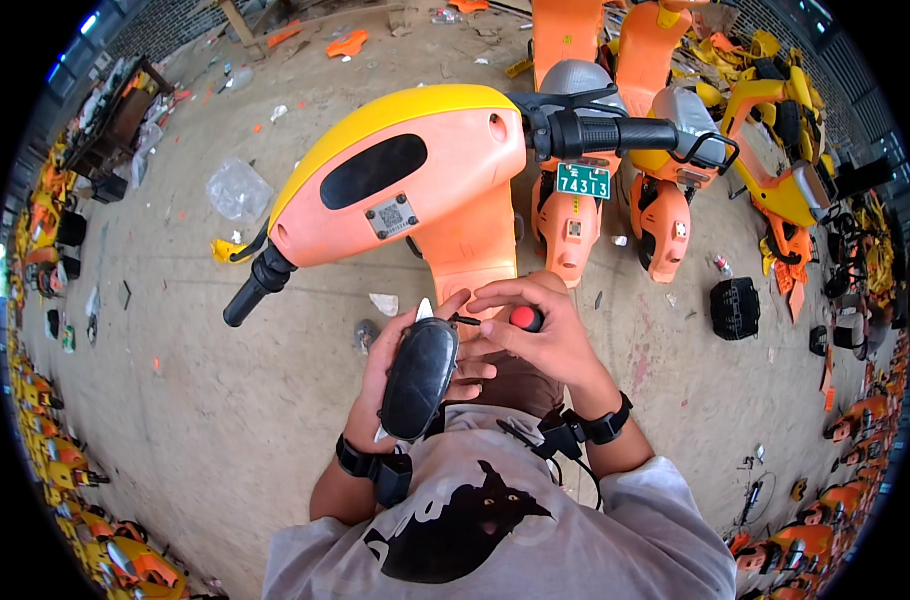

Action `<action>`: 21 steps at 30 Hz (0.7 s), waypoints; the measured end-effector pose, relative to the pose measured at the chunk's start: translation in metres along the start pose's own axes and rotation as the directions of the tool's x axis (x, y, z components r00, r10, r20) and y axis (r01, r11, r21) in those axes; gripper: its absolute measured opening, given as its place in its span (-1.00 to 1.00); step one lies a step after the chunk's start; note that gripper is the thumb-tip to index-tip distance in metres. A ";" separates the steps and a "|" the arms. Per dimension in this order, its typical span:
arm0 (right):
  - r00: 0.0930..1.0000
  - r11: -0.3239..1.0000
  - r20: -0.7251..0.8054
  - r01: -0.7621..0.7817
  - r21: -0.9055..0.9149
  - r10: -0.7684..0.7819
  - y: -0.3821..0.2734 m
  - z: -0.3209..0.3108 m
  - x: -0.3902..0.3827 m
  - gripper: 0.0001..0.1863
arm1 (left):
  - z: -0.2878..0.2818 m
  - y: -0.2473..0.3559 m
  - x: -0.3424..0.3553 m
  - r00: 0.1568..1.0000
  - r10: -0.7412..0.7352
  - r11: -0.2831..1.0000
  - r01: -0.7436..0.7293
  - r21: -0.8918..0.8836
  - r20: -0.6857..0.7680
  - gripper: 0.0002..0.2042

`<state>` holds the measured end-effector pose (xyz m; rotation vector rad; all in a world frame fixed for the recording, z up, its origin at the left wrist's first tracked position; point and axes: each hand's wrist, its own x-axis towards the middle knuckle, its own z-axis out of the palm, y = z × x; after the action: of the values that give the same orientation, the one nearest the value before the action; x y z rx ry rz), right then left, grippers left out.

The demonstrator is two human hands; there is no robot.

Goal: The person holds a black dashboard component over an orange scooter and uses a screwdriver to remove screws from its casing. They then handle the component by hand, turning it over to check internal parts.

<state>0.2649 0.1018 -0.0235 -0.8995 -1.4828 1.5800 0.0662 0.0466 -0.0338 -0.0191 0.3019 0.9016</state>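
Observation:
My left hand [376,372] is closed around a glossy black oval panel [420,378] with pale, pointed pieces at its two ends. Its fingertips show past the panel's right side. Just right of it, my right hand [557,338] grips a screwdriver [525,318] with a red and black handle. The dark shaft points left, close to the panel's upper right edge; whether the tip touches is hard to tell. Ahead of both hands stands an orange and yellow scooter [445,150], a dark oval inset on its handlebar cover and a square code plate below.
The left handlebar grip [258,288] and right grip [625,135] reach out to either side. More orange scooters [565,220] stand beyond on the right. A black basket [735,308] and a clear plastic bag [239,190] lie on the concrete floor. Scooter parts line both sides.

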 end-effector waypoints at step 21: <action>0.957 0.984 0.244 -0.170 0.047 0.153 0.000 0.007 0.001 -0.69 | 0.015 -0.004 -0.002 0.971 0.006 0.990 0.029 0.142 -0.237 -0.40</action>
<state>0.2588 0.0993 -0.0233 -0.8313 -1.5417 1.9039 0.0716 0.0449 -0.0191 0.0050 0.5893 0.8648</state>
